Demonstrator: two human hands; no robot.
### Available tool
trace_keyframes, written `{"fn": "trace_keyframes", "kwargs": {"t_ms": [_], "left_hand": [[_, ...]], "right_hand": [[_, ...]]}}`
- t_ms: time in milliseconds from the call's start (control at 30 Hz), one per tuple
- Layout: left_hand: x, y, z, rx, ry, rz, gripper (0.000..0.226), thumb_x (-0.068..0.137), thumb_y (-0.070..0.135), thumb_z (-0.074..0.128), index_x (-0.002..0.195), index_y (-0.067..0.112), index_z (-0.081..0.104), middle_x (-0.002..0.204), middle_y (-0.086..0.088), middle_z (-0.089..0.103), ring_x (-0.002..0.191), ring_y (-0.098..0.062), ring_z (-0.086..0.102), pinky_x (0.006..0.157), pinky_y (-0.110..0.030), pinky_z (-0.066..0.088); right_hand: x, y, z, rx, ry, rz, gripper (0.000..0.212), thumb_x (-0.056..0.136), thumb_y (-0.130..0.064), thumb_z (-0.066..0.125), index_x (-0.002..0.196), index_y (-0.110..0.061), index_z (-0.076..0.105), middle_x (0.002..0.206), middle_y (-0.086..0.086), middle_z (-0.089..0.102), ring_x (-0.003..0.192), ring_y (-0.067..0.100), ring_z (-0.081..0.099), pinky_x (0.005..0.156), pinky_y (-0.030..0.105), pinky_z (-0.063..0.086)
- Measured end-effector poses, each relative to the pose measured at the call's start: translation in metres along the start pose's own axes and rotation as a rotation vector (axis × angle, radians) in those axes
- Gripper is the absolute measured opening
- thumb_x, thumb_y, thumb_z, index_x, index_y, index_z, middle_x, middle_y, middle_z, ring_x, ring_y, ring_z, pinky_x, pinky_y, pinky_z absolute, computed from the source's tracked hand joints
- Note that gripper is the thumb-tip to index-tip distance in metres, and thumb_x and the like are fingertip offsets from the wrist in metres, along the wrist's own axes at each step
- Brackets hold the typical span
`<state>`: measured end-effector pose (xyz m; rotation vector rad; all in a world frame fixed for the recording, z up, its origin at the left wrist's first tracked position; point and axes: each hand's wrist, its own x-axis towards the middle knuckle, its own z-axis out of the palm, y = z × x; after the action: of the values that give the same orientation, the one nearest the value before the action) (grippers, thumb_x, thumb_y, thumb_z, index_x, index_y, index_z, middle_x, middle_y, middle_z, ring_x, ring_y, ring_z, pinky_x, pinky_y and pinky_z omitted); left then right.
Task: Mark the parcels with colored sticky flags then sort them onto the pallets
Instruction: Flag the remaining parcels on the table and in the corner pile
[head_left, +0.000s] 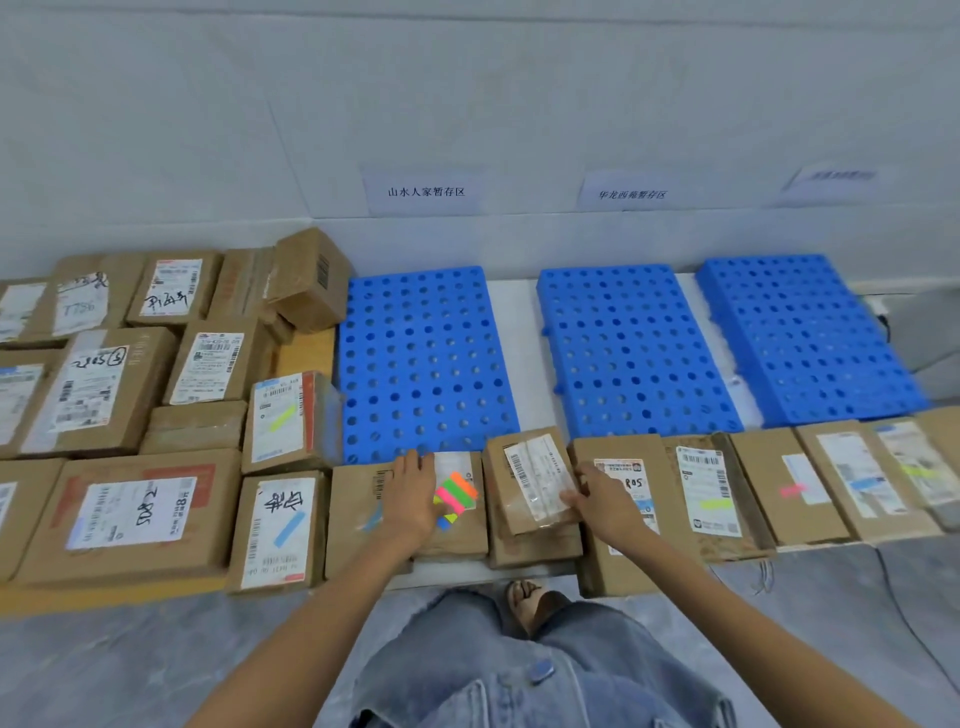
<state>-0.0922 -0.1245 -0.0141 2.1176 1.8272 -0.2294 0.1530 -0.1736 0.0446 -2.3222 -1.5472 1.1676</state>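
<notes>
A pad of neon sticky flags lies on a brown parcel near the front edge. My left hand rests flat on that parcel, its fingers touching the pad's left side. My right hand grips the right edge of a small parcel with a white label, stacked on other parcels. Three blue perforated pallets lie bare behind the row. Parcels to the right carry flags: yellow-green, pink.
Many cardboard parcels crowd the left side; two of them bear a yellow flag and a blue flag. Paper signs hang on the white wall above the pallets. A cable runs across the grey floor at right.
</notes>
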Motion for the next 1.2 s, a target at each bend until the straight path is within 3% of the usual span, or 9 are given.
{"fn": "trace_keyframes", "kwargs": {"t_ms": [300, 400, 467, 600, 667, 767, 967, 1067, 1200], "left_hand": [[0.015, -0.018, -0.009, -0.156, 0.058, -0.019, 0.04, 0.086, 0.021, 0.066, 0.123, 0.017, 0.052, 0.118, -0.004, 0.055, 0.113, -0.022, 0.049, 0.092, -0.031, 0.04], [0.015, -0.016, -0.02, -0.493, 0.054, -0.146, 0.013, 0.084, 0.014, 0.068, 0.094, 0.014, 0.06, 0.096, -0.007, 0.063, 0.085, -0.02, 0.057, 0.071, -0.032, 0.045], [0.019, -0.017, -0.032, -0.693, 0.038, -0.23, 0.013, 0.085, 0.015, 0.067, 0.086, 0.011, 0.055, 0.088, -0.009, 0.062, 0.08, -0.022, 0.058, 0.069, -0.035, 0.047], [0.017, -0.011, -0.071, -1.27, -0.094, -0.342, 0.022, 0.084, 0.009, 0.069, 0.098, 0.005, 0.053, 0.108, -0.014, 0.063, 0.095, -0.026, 0.064, 0.08, -0.038, 0.056], [0.005, 0.001, -0.094, -1.561, -0.214, -0.293, 0.026, 0.086, 0.002, 0.065, 0.109, 0.003, 0.053, 0.112, -0.014, 0.063, 0.095, -0.021, 0.066, 0.079, -0.028, 0.057], [-0.015, 0.024, -0.121, -1.76, -0.303, -0.201, 0.024, 0.087, 0.0, 0.062, 0.109, 0.007, 0.057, 0.105, -0.011, 0.067, 0.093, -0.019, 0.067, 0.087, -0.028, 0.055], [-0.033, 0.042, -0.141, -1.758, -0.384, -0.089, 0.026, 0.09, 0.005, 0.059, 0.116, 0.011, 0.059, 0.105, -0.013, 0.07, 0.092, -0.023, 0.07, 0.084, -0.031, 0.057], [-0.037, 0.041, -0.142, -1.746, -0.365, -0.075, 0.024, 0.095, 0.008, 0.052, 0.117, 0.007, 0.06, 0.105, -0.014, 0.07, 0.09, -0.023, 0.07, 0.083, -0.03, 0.057], [-0.042, 0.044, -0.145, -1.76, -0.351, -0.054, 0.02, 0.095, 0.006, 0.05, 0.111, 0.006, 0.061, 0.1, -0.012, 0.072, 0.087, -0.021, 0.071, 0.081, -0.028, 0.057]], "right_hand": [[-0.001, 0.004, 0.003, -0.034, 0.019, -0.024, 0.039, 0.092, -0.032, 0.056, 0.126, -0.014, 0.047, 0.116, 0.004, 0.062, 0.101, 0.02, 0.059, 0.087, 0.038, 0.049], [-0.002, 0.005, 0.003, -0.057, 0.045, -0.052, 0.035, 0.092, -0.032, 0.055, 0.122, -0.014, 0.049, 0.112, 0.003, 0.062, 0.097, 0.018, 0.059, 0.084, 0.035, 0.049], [-0.005, 0.003, 0.0, -0.112, 0.129, -0.091, 0.032, 0.093, -0.031, 0.053, 0.12, -0.015, 0.05, 0.112, 0.003, 0.061, 0.098, 0.018, 0.057, 0.082, 0.035, 0.049], [-0.012, -0.021, -0.011, -0.04, 0.321, -0.275, 0.025, 0.095, -0.026, 0.05, 0.119, -0.019, 0.055, 0.106, -0.003, 0.06, 0.096, 0.014, 0.057, 0.074, 0.027, 0.047], [-0.014, -0.043, -0.016, 0.091, 0.312, -0.387, 0.025, 0.094, -0.023, 0.051, 0.118, -0.018, 0.055, 0.101, -0.006, 0.06, 0.09, 0.011, 0.058, 0.073, 0.021, 0.043], [-0.019, -0.077, -0.019, 0.247, 0.261, -0.538, 0.033, 0.093, -0.03, 0.055, 0.124, -0.02, 0.052, 0.102, -0.007, 0.06, 0.092, 0.007, 0.058, 0.081, 0.021, 0.047], [-0.022, -0.103, -0.026, 0.364, 0.356, -0.644, 0.041, 0.09, -0.016, 0.061, 0.128, -0.027, 0.05, 0.097, -0.019, 0.053, 0.085, 0.0, 0.054, 0.075, 0.015, 0.047], [-0.022, -0.1, -0.029, 0.13, 0.439, -0.746, 0.044, 0.09, -0.016, 0.061, 0.131, -0.027, 0.05, 0.118, -0.006, 0.05, 0.105, 0.003, 0.048, 0.088, 0.018, 0.04], [-0.019, -0.097, -0.031, -0.194, 0.585, -0.873, 0.034, 0.088, -0.024, 0.062, 0.121, -0.019, 0.061, 0.129, 0.009, 0.053, 0.121, 0.027, 0.045, 0.096, 0.04, 0.042]]}}
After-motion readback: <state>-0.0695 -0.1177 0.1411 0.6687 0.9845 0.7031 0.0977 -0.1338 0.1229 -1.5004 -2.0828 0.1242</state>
